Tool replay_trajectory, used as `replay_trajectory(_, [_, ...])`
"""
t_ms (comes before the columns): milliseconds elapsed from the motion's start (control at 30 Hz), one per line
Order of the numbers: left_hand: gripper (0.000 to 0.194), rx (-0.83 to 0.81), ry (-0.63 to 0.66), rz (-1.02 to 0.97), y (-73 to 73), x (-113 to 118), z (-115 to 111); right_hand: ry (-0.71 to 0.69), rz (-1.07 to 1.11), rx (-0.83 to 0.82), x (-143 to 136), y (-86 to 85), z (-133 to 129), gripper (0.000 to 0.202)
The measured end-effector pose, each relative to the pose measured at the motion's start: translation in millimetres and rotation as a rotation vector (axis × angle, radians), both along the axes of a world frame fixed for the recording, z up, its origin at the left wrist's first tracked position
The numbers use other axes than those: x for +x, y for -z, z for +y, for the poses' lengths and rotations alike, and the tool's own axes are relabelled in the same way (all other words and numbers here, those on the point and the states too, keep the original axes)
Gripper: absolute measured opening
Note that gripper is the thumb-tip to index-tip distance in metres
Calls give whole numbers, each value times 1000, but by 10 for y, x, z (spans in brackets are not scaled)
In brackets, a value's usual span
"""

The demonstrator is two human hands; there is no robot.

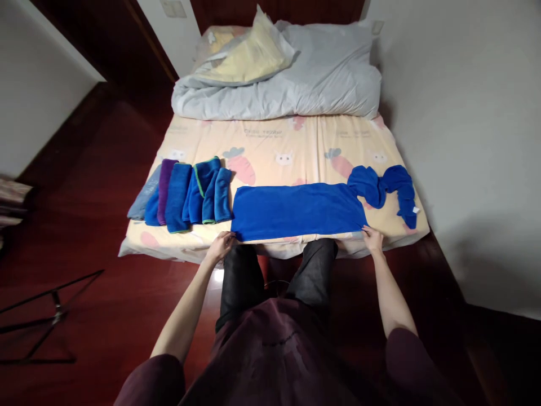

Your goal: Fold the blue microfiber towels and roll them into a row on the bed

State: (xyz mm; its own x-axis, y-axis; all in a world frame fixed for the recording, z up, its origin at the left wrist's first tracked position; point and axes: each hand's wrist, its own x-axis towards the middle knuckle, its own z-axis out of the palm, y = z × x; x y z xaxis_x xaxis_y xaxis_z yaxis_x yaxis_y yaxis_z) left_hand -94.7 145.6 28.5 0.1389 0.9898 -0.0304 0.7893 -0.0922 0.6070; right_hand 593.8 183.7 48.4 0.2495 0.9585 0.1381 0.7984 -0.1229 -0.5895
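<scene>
A blue towel (298, 210) lies spread as a long flat rectangle near the front edge of the bed. My left hand (222, 246) pinches its near left corner, and my right hand (372, 238) pinches the near right corner. Left of it sits a row of several folded towels (177, 194), mostly blue, one purple and some with green edging. To the right a crumpled blue cloth (368, 183) curls across the sheet, with a small white tag at its end. It meets the flat towel's far right corner; whether they are separate pieces I cannot tell.
The bed sheet (279, 138) has carrot and animal prints. A rolled grey quilt (329, 73) and a pale yellow pillow (253, 53) lie at the far end. White wall stands at right. A black metal stand (57, 307) is on the dark red floor at left.
</scene>
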Motion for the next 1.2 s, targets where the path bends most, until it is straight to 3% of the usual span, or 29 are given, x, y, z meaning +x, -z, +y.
replay_trajectory(67, [32,42,9,58,81,-52,-27,43,22,-11,21,133,-26,16])
replay_trajectory(167, [32,68,13,174,86,-137,-68,38,44,25,84,265,-57,19])
replay_trajectory(400, [34,25,63,456,-80,-171,-121,61,21,72,166,384,-253,22])
replay_trajectory(600, [32,-24,111,522,-210,-142,-46,113,17,68,69,401,-297,25])
replay_trajectory(800, [27,79,217,503,-337,157,334,134,18,9,39,453,-295,38])
replay_trajectory(967, [43,111,123,464,-293,370,839,96,37,-77,48,454,-348,46])
replay_trajectory(1067, [53,74,36,478,-193,275,954,66,42,-135,62,384,-367,45])
replay_trajectory(1200, [54,84,-1,501,-77,-11,901,34,18,-178,115,263,-304,39])
